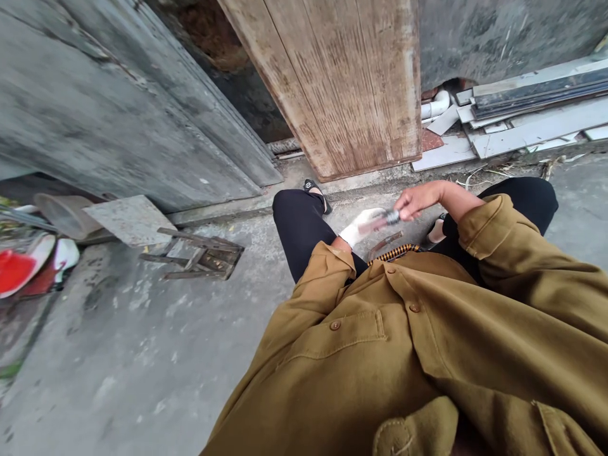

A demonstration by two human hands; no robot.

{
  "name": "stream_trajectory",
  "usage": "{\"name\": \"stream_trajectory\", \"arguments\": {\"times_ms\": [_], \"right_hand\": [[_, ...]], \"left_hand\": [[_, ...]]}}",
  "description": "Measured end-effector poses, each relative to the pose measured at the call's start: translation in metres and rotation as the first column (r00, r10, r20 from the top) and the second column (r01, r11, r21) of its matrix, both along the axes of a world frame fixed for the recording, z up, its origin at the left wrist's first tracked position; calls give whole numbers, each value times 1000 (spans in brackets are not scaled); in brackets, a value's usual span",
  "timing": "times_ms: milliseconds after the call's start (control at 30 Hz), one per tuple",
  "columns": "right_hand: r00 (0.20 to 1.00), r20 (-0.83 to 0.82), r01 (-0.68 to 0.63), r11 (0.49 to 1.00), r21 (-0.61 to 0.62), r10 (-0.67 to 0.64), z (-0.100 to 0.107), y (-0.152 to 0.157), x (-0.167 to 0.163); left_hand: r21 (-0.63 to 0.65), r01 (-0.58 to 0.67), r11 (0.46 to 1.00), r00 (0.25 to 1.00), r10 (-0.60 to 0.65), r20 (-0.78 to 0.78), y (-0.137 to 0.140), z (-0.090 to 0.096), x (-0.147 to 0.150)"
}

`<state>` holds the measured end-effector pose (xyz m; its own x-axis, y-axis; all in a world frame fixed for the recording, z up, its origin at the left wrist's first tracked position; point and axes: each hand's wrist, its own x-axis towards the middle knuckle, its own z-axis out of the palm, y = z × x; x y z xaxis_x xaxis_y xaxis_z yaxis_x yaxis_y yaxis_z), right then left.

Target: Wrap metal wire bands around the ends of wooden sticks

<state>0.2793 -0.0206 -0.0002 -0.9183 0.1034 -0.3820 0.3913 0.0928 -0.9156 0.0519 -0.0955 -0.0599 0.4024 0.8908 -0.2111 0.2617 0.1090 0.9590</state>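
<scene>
My left hand point(357, 229), in a white glove, is low between my knees. A short pinkish-brown bar point(376, 224) with a grey banded end point(392, 217) lies against the gloved palm, which closes on it; motion blurs the fingers. My bare right hand point(418, 199) comes in from the right and pinches the bar's grey end between thumb and fingers. What kind of thing the bar is, I cannot make out. Just below the hands, near my lap, are a thin brown stick-like piece point(387, 241) and a yellow-and-black striped band point(395, 253).
A wooden board point(351, 82) leans against the wall ahead. White strips and tiles point(527, 130) are stacked at right beside a white pipe point(436, 105). On the left are a small wooden frame point(202, 253), a flat panel point(130, 218), a tub point(69, 214) and a red item point(16, 271).
</scene>
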Motion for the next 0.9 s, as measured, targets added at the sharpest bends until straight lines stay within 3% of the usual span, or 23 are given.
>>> {"name": "stream_trajectory", "arguments": {"times_ms": [33, 67, 133, 200, 233, 267, 333, 433, 533, 633, 667, 700, 733, 767, 833, 867, 900], "right_hand": [[975, -128, 182, 983, -7, -181, 7, 3, 5], [908, -220, 362, 932, -20, -358, 12, 6, 9], [698, -311, 671, 741, -30, -645, 14, 15, 13], [527, -298, 840, 540, 43, -796, 6, 23, 13], [492, -265, 870, 477, 122, -829, -1, 26, 11], [500, -215, 862, 458, 215, -839, -8, 28, 10], [550, -107, 802, 488, 345, -828, -18, 31, 9], [621, -57, 746, 566, 351, -782, -21, 34, 11], [631, -32, 697, 549, 461, -775, -17, 36, 13], [618, 147, 444, 498, 745, -772, -19, 33, 9], [620, 219, 331, 504, 798, -753, -21, 30, 7], [632, 302, 225, 542, 809, -714, -25, 26, 3], [655, 400, 135, 620, 773, -641, -28, 21, 0], [688, 504, 55, 730, 681, -522, -30, 16, -3], [763, 622, -89, 926, 367, -174, -32, 6, -8], [798, 603, -160, 967, 197, 9, -30, 1, -10], [834, 532, -214, 975, 60, 150, -27, -3, -11]], "left_hand": [[-14, -20, 1000, 999, 21, 33, -1, 1, 0], [-9, -24, 1000, 999, 24, 40, -2, 3, 0], [-11, -8, 1000, 999, 9, 35, -4, 6, -1], [-29, 27, 999, 999, -26, 31, -5, 9, -3], [-41, 49, 998, 998, -48, 28, -6, 11, -4], [-53, 71, 996, 997, -70, 25, -6, 11, -4], [-80, 122, 989, 992, -120, 29, -7, 12, -5], [-118, 201, 972, 979, -196, 58, -10, 13, -6], [-129, 240, 962, 969, -230, 86, -13, 14, -6], [-112, 239, 964, 968, -228, 104, -12, 16, -7], [-104, 235, 966, 969, -224, 107, -11, 17, -9], [-94, 219, 971, 972, -208, 114, -10, 17, -11], [-80, 190, 979, 976, -178, 128, -8, 17, -14], [-60, 145, 988, 979, -135, 151, -6, 17, -17], [-6, 19, 1000, 978, -18, 207, -1, 14, -23], [23, -57, 998, 972, 50, 229, 1, 12, -26], [47, -128, 991, 965, 113, 237, 4, 10, -27]]}}
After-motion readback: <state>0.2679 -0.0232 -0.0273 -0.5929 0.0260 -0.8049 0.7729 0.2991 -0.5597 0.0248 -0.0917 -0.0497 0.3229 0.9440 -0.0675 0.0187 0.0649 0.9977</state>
